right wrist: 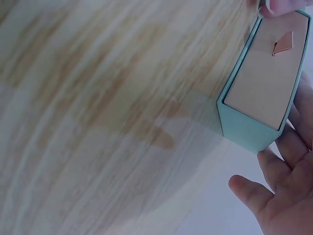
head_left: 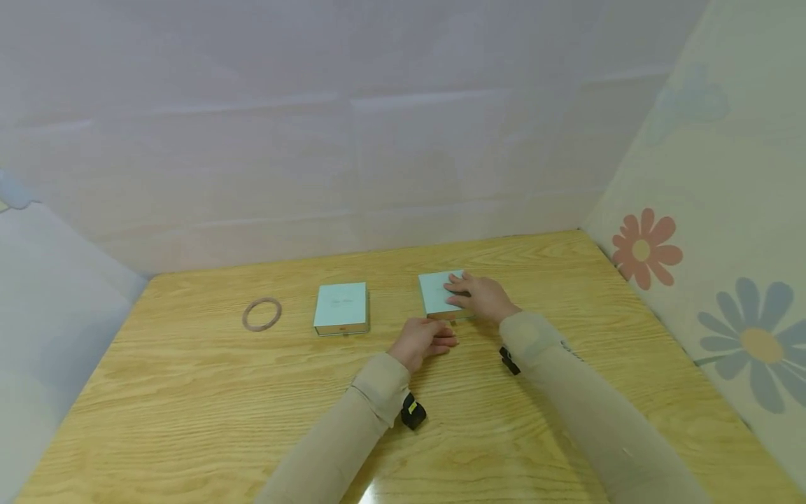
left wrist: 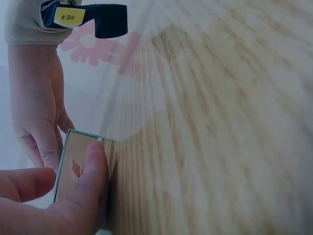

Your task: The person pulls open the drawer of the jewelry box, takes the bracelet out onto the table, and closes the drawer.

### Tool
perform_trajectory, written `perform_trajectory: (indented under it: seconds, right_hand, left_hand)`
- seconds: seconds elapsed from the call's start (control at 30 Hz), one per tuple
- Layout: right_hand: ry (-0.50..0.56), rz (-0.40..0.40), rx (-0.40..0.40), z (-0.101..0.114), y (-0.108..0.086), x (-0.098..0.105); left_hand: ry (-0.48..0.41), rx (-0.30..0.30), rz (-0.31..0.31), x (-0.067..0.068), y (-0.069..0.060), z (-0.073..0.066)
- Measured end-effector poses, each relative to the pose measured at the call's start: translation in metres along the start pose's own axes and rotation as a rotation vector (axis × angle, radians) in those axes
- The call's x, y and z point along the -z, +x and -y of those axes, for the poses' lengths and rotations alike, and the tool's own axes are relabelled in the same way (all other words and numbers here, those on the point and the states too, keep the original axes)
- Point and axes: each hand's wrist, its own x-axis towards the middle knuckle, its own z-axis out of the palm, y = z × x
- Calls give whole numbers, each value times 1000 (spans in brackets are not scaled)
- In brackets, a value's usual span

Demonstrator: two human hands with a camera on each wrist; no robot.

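Note:
A small pale-mint drawer box (head_left: 433, 287) lies on the table in front of both hands. My right hand (head_left: 483, 297) rests on its lid with the fingers spread; the right wrist view shows the thumb off the box. My left hand (head_left: 423, 341) is at the box's near side, its fingers fairly straight. In the left wrist view, a fingertip touches the lower edge of the cream drawer front (left wrist: 71, 147). A small pinkish pull tab (right wrist: 283, 43) sticks out from that front, and no finger pinches it in the right wrist view.
A second mint box (head_left: 341, 306) of the same kind stands to the left, apart from the hands. Farther left lies a thin brownish-pink ring (head_left: 262, 314). The wooden table (head_left: 208, 406) meets a pale draped wall at the back and a flower-printed one (head_left: 724, 231) at right.

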Motion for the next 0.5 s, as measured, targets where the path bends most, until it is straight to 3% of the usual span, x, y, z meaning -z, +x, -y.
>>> perform_trajectory:
  seconds: [0.5]
  right_hand:
    - [-2, 5, -21, -2, 0, 0]
  left_hand:
    - [-113, 25, 8, -12, 10, 1]
